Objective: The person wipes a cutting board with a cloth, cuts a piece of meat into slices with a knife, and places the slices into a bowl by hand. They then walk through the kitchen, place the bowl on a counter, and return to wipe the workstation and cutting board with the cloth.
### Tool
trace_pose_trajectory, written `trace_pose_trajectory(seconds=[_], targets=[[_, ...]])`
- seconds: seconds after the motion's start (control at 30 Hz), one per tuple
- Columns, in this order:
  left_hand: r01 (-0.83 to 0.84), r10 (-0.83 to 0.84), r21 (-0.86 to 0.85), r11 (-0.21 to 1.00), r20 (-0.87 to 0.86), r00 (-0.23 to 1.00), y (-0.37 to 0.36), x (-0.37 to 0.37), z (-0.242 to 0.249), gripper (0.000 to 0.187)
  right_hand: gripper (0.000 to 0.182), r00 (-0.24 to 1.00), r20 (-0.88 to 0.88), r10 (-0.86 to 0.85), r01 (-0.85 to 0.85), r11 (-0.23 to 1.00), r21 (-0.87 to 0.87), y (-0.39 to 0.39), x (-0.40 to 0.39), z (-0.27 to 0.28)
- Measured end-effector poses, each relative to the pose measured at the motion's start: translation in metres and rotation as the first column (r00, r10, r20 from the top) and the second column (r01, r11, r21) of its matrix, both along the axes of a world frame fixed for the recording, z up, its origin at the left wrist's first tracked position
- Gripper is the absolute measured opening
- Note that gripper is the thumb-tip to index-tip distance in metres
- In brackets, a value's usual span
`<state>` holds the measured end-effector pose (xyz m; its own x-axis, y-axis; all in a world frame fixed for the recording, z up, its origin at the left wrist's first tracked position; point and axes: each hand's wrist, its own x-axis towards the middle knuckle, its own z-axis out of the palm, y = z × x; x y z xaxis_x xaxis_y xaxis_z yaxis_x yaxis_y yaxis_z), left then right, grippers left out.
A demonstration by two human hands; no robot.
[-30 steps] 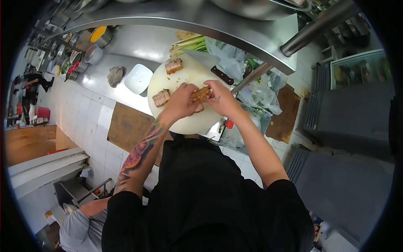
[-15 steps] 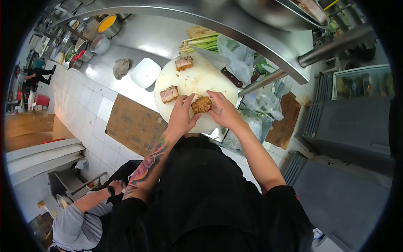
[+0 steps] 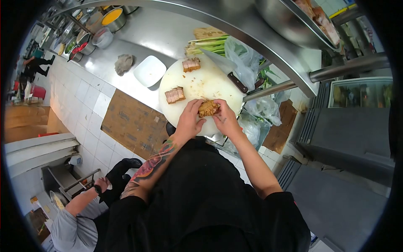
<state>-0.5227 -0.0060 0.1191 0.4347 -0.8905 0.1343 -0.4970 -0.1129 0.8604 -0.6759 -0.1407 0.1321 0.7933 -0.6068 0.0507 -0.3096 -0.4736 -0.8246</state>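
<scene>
A round white cutting board (image 3: pixel 201 86) lies on the steel counter (image 3: pixel 159 35). Near its front edge my left hand (image 3: pixel 189 119) and my right hand (image 3: pixel 224 119) together hold a stack of sliced roast pork (image 3: pixel 208 108). Two other sliced pork pieces lie on the board, one at the left (image 3: pixel 174 95) and one at the back (image 3: pixel 191 64). A cleaver (image 3: pixel 222 67) with a dark handle rests at the board's back right, untouched.
A white square dish (image 3: pixel 148 70) and a grey rag (image 3: pixel 124 63) lie left of the board. Green stalks (image 3: pixel 205 44) and plastic bags (image 3: pixel 241 59) sit behind it. Metal bowls (image 3: pixel 103 38) line the far counter. Another person (image 3: pixel 79 218) crouches at the lower left; cardboard (image 3: pixel 132 122) covers the floor.
Both hands have drawn the pork stack closer to the board's front edge and closed more tightly around it. The crouching person at lower left has shifted.
</scene>
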Motion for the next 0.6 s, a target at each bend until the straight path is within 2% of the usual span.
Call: trace_pose_trajectory(seconds=[0.07, 0.2, 0.27, 0.4, 0.5, 0.6], targets=[[0.018, -0.001, -0.098, 0.995, 0.176, 0.984, -0.003, 0.003, -0.006, 0.071, 0.057, 1.000, -0.009, -0.008, 0.008, 1.000, -0.030, 0.000, 0.001, -0.006], [0.050, -0.046, -0.053, 0.997, 0.070, 0.997, 0.000, 0.010, -0.008, 0.070, 0.057, 1.000, 0.016, -0.009, 0.010, 0.999, -0.038, 0.002, -0.001, -0.010], [0.056, -0.053, -0.077, 0.995, 0.038, 0.998, 0.004, 0.010, -0.009, 0.068, 0.054, 0.999, -0.030, -0.015, 0.017, 0.998, 0.066, 0.009, -0.002, 0.000], [0.033, -0.033, -0.108, 0.994, 0.008, 0.999, 0.015, 0.028, 0.021, 0.069, 0.054, 1.000, -0.020, -0.003, 0.005, 0.998, 0.065, 0.016, 0.019, 0.022], [-0.068, 0.072, -0.065, 0.996, 0.059, 0.996, 0.020, 0.068, 0.044, 0.070, 0.055, 0.991, 0.119, 0.063, -0.073, 0.994, 0.080, 0.016, 0.067, 0.028], [-0.055, 0.055, -0.005, 0.998, 0.101, 0.993, 0.028, 0.106, 0.052, 0.071, 0.056, 0.977, 0.193, 0.095, -0.103, 0.994, 0.031, 0.018, 0.109, 0.019]])
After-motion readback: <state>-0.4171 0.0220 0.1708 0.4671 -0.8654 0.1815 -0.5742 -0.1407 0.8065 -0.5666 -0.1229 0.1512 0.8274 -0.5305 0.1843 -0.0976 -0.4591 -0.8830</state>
